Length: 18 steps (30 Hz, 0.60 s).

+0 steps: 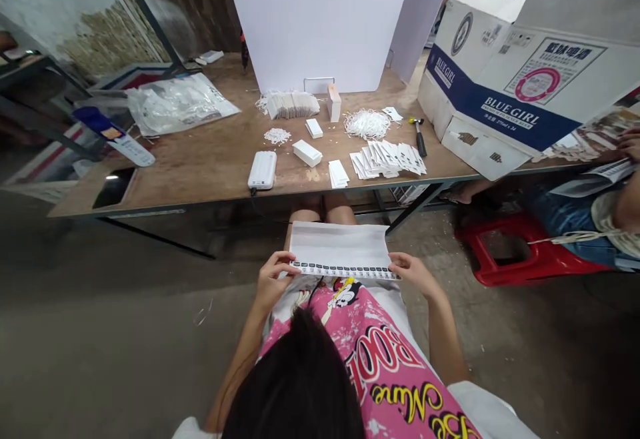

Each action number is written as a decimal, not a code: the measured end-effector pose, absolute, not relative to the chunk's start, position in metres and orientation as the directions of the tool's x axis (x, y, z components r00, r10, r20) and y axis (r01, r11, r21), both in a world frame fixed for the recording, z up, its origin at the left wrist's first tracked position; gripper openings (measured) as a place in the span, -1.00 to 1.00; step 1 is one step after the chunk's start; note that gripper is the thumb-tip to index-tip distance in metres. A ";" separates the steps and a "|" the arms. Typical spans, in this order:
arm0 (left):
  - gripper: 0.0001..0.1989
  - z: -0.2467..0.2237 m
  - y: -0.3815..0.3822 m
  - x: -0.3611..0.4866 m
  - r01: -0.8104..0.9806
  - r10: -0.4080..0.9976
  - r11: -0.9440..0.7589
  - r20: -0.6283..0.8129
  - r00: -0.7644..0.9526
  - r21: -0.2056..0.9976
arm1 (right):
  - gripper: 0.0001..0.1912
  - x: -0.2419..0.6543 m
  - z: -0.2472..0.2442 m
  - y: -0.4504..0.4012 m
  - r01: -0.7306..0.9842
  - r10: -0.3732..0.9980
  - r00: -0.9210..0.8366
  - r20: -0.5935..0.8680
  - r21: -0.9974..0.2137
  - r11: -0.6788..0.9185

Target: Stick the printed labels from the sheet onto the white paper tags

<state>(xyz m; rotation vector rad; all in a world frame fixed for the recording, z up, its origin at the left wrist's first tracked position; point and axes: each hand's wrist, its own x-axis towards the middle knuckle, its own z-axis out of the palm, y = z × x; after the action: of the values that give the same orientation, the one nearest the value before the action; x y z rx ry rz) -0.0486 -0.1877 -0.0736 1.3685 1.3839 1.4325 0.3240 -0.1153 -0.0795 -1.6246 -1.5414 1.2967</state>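
A white sheet [340, 245] with a row of small dark printed labels along its near edge lies over my lap. My left hand [276, 277] pinches its left near corner, and my right hand [411, 271] pinches the right near corner. Beyond it on the wooden table [215, 175] are a fanned pile of white tags [387, 159], a smaller stack of cards [339, 174], a heap of white strings [367, 124] and two small white boxes, the nearer one [307, 153] lying by a white power bank [263, 170].
A black phone [115, 187], a blue-and-white tube [117, 137] and a plastic bag [183, 102] lie at the left. A hammer [420, 139] rests beside a large carton [520, 72]. Another person's hand [631, 144] shows at right, near a red stool [525, 252].
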 end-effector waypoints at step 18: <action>-0.60 -0.030 -0.191 -0.079 -0.112 0.954 -0.010 -0.024 -0.300 0.994 | -0.71 0.266 -0.004 -0.105 0.150 0.924 0.141 0.356 -0.930 0.336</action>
<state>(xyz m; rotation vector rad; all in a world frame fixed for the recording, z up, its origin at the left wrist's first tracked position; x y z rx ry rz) -0.0787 -0.1914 -0.0304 0.9585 1.3445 1.4755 0.2657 -0.1052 -0.0036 -1.1022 -1.3208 0.7661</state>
